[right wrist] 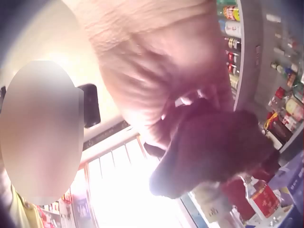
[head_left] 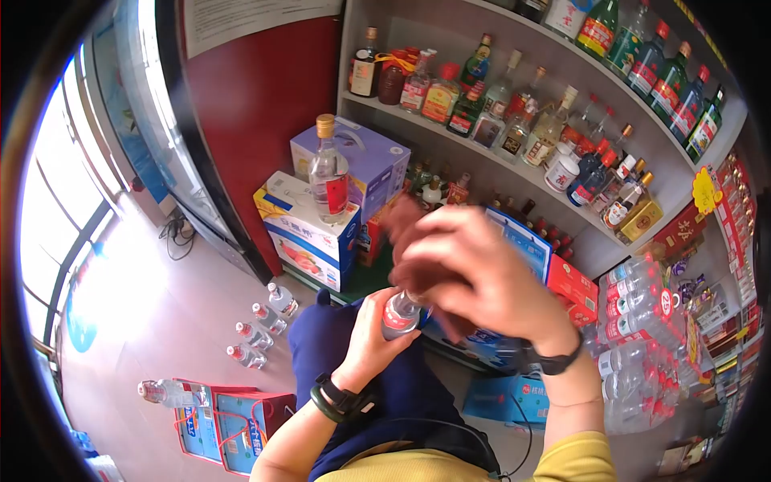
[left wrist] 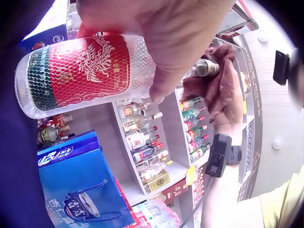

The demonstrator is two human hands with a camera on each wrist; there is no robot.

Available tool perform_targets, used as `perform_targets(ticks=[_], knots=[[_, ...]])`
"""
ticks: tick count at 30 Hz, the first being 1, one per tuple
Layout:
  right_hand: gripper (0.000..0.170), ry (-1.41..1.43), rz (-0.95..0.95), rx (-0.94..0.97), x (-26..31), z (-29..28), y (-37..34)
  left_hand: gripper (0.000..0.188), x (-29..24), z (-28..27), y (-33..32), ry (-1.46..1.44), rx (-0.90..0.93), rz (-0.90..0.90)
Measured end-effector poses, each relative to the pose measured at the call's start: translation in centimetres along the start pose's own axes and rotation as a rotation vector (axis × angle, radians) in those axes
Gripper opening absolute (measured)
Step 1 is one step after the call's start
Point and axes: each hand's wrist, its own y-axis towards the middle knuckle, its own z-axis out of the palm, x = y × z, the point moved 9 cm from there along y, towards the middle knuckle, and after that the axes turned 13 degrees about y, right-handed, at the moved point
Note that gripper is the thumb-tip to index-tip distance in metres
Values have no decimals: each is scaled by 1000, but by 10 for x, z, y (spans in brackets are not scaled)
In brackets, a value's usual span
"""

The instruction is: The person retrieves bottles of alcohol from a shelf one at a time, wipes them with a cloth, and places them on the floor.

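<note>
My left hand (head_left: 371,337) grips a clear bottle (head_left: 399,315) with a red label, held above the lap. In the left wrist view that bottle (left wrist: 90,73) lies sideways, its label red and dark green, with the left hand (left wrist: 166,38) round its upper part. A dark red cloth (left wrist: 213,88) is bunched in my right hand (left wrist: 229,116) around the bottle's neck end. Seen from the right wrist, the right hand (right wrist: 166,61) curls its fingers into the cloth (right wrist: 213,142). In the head view the right hand (head_left: 482,273) is blurred, above the bottle top.
Another red-labelled bottle (head_left: 328,181) stands on a white carton (head_left: 301,241) beside a purple box (head_left: 377,165). Several small bottles (head_left: 269,317) stand on the floor at left, near blue gift bags (head_left: 241,434). Bottle shelves (head_left: 482,145) rise ahead; packs of bottled drinks (head_left: 638,361) sit at right.
</note>
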Motion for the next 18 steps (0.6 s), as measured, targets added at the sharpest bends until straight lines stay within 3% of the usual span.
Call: perform_targets(ticks=[1, 2, 5, 6, 9, 16, 18], knots=[[36, 68, -8, 93, -14, 31, 0, 71, 2, 0, 1, -55, -45, 23], [29, 402, 124, 46, -32, 42, -1, 71, 4, -3, -1, -41, -40, 7], [24, 736, 331, -32, -61, 56, -7, 74, -2, -15, -1, 30, -89, 61], [23, 982, 422, 3, -63, 63, -9, 74, 4, -14, -3, 56, -86, 46], [24, 826, 378, -72, -65, 60, -2, 74, 11, -13, -4, 90, -86, 37], [26, 861, 468, -121, -81, 70, 6, 73, 11, -21, -6, 139, -127, 51], [27, 750, 441, -113, -81, 67, 13, 73, 13, -21, -7, 146, -121, 16]])
